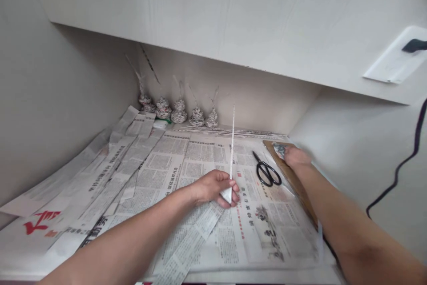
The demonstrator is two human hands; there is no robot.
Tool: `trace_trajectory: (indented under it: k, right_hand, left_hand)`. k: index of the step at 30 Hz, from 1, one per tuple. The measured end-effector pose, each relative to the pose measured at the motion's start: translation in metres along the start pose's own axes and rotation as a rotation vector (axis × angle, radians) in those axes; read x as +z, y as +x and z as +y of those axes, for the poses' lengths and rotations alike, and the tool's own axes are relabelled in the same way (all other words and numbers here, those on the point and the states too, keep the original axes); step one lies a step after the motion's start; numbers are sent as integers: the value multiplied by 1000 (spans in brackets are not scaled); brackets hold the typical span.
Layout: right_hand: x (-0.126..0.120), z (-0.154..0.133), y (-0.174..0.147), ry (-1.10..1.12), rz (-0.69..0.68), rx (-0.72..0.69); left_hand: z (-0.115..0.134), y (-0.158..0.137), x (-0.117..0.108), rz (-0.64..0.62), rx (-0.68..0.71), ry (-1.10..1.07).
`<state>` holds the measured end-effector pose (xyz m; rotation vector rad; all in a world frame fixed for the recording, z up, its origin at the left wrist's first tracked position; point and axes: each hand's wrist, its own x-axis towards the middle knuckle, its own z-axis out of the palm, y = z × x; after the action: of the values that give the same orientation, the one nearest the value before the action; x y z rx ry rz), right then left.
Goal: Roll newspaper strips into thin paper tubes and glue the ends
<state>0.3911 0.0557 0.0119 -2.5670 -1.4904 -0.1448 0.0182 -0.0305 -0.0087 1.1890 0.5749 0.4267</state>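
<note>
My left hand (218,188) is closed on a newspaper strip (200,236), whose upper part is rolled into a thin, pointed paper tube (232,147) standing upright above the fingers. The flat tail of that strip runs down toward the near edge. Over at the right, my right hand (296,157) is closed at a crumpled grey-and-white cloth (279,149) on the far end of a brown board (287,171). Its fingertips are partly hidden. Black-handled scissors (267,173) lie between my two hands, closer to the board.
Newspaper sheets (207,156) cover the table, with cut strips (113,165) piled at the left. Several woven paper figures (179,111) stand along the back wall, beside a row of thin paper tubes (233,132). A white panel (200,14) overhangs the back; a black cord (396,174) hangs at right.
</note>
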Motion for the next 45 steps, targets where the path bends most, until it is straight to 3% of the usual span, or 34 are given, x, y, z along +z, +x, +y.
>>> trace_trajectory:
  k: [6, 8, 10, 11, 13, 16, 19, 26, 33, 35, 39, 45]
  right_hand:
    - [-24, -22, -27, 46, -28, 156]
    - [-34, -45, -51, 127, 61, 88]
    - [-40, -76, -82, 350, 82, -58]
    - [-42, -91, -98, 537, 5, -122]
    - [-42, -120, -128, 943, -307, -222]
    - [-37, -145, -160, 1267, -735, -347]
    - [-27, -150, -171, 1464, -900, -374]
    - [-3, -139, -165, 1639, -836, -233]
    - [-11, -143, -166, 1657, -748, -119]
    - [-15, -141, -168, 1638, -742, -149]
    - [-15, -137, -167, 1568, -858, -310]
    - [-6, -138, -164, 1606, -790, -215]
  left_hand:
    - [4, -3, 0, 6, 12, 12]
    - [5, -4, 1, 8, 18, 15]
    - [7, -6, 3, 17, 27, 12]
    - [8, -6, 3, 22, 32, 12]
    - [9, -8, 5, 31, 49, 15]
    - [10, -8, 4, 44, 77, 21]
    - [8, -6, 2, 47, 80, 34]
    - [7, -6, 4, 34, 6, 147]
    - [9, -9, 11, 18, -23, 162]
    - [10, -9, 11, 15, -22, 165]
    - [10, -10, 10, 19, -7, 187]
    - [10, -10, 9, 29, -29, 217]
